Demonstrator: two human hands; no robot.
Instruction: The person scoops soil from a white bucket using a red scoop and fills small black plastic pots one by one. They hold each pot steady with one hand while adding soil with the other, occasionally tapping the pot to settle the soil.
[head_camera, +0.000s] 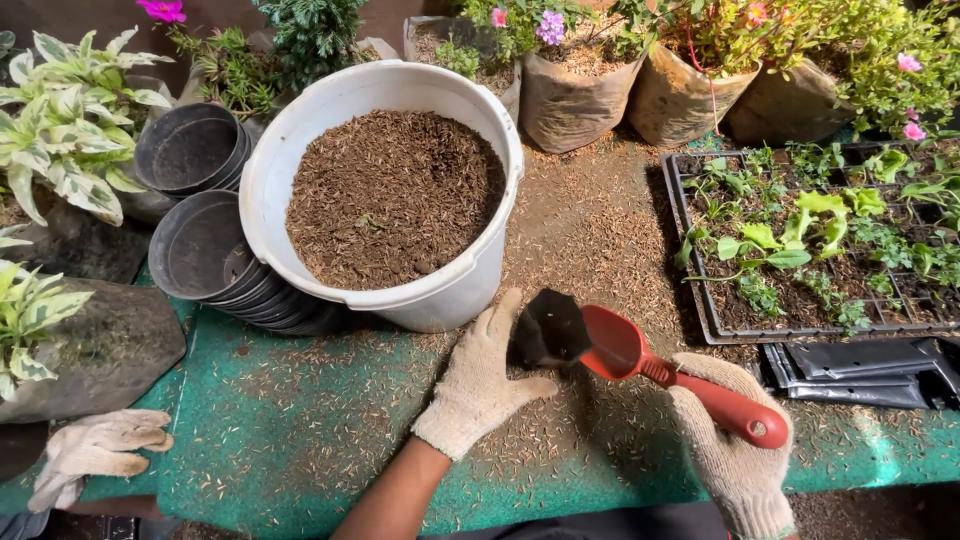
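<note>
My left hand (483, 372), in a knitted work glove, holds a small black grow bag (545, 328) open just in front of the white bucket (270, 170). My right hand (733, 445), also gloved, grips the handle of a red plastic scoop (640, 360), and the scoop's bowl sits at the mouth of the bag. The bucket is nearly full of brown husk potting mix (392, 195). Loose husk lies scattered on the green mat (280, 440) under my hands.
Two stacks of black plastic pots (200, 250) lie left of the bucket. A black seedling tray (690, 250) with green plants sits at right, flat black bags (860, 370) below it. Bagged flowering plants (575, 95) line the back. A spare pair of gloves (95, 450) lies at lower left.
</note>
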